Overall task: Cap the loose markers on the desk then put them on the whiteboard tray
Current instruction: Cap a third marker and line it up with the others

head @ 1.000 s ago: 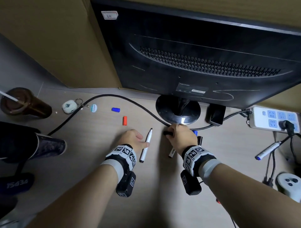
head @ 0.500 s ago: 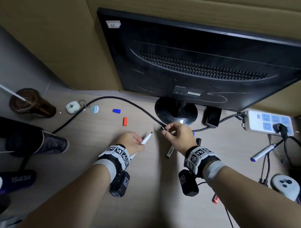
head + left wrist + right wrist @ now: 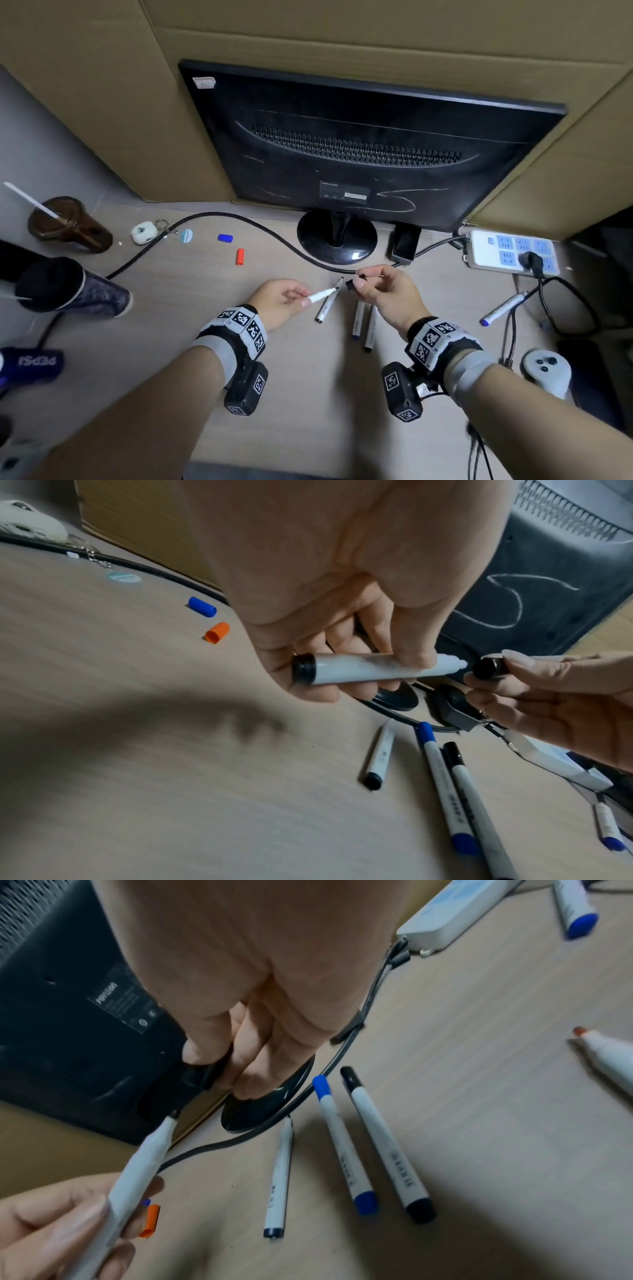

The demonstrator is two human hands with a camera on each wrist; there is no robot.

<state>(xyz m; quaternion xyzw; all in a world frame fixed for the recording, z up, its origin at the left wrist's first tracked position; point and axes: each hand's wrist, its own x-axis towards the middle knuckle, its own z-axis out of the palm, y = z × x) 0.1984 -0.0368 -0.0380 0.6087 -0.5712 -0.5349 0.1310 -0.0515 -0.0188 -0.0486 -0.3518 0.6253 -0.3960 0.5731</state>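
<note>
In the middle of the head view, the left hand (image 3: 279,301) is holding a white marker (image 3: 322,294) with its fingers curled around the body. The dark tip of the marker is pointing to the right. The right hand (image 3: 387,296) is pinching a black cap (image 3: 352,284) between the thumb and fingers. The open end of the cap is facing the marker tip. The tip and the cap are sitting very near each other but are not touching.

Both hands are staying above the desk (image 3: 171,308). Under them, three more markers are lying on the wood: an open marker (image 3: 327,303), a blue-capped marker (image 3: 358,320) and a black-capped marker (image 3: 370,329) side by side. A blue cap (image 3: 225,237) and an orange cap (image 3: 240,256) are lying loose in the upper left part of the desk. Another blue marker (image 3: 501,308) is lying at the right, near the power strip (image 3: 510,253). The monitor (image 3: 359,144) is standing behind the hands.
</note>
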